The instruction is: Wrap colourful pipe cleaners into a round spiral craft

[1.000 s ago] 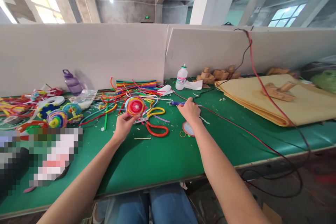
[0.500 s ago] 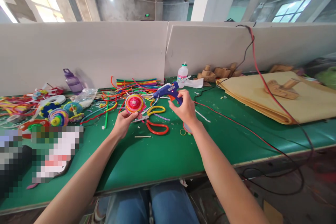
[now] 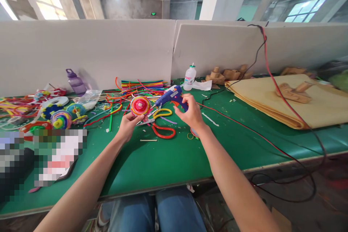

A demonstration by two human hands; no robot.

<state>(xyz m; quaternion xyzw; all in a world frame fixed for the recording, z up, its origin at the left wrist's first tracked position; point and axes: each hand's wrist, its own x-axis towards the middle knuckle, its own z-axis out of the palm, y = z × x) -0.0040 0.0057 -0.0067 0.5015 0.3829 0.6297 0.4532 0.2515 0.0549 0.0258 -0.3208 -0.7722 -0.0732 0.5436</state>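
Between the thumb and fingers of my left hand (image 3: 128, 126) is a round disc (image 3: 140, 106) of coiled pipe cleaners, ringed in red, pink, yellow and blue with a pale piece at its centre. My right hand (image 3: 190, 112) is closed around the handle of a blue glue gun (image 3: 171, 96). Its nozzle points left and down, close to the disc's right edge; whether it touches I cannot tell. Below the nozzle lie scissors (image 3: 164, 132) with one yellow and one red handle loop, their blades partly hidden behind my left hand and the disc.
Loose pipe cleaners (image 3: 144, 85) lie behind the disc. Finished-looking coiled discs (image 3: 61, 120) sit at left, near a purple bottle (image 3: 76, 82). A white bottle (image 3: 189, 78) stands behind the glue gun. Brown paper sheets (image 3: 261, 98) and a red cord (image 3: 244, 127) are at right.
The glue gun has shifted slightly left and down, bringing its nozzle nearer the disc's edge. My left hand still holds the disc in nearly the same place.
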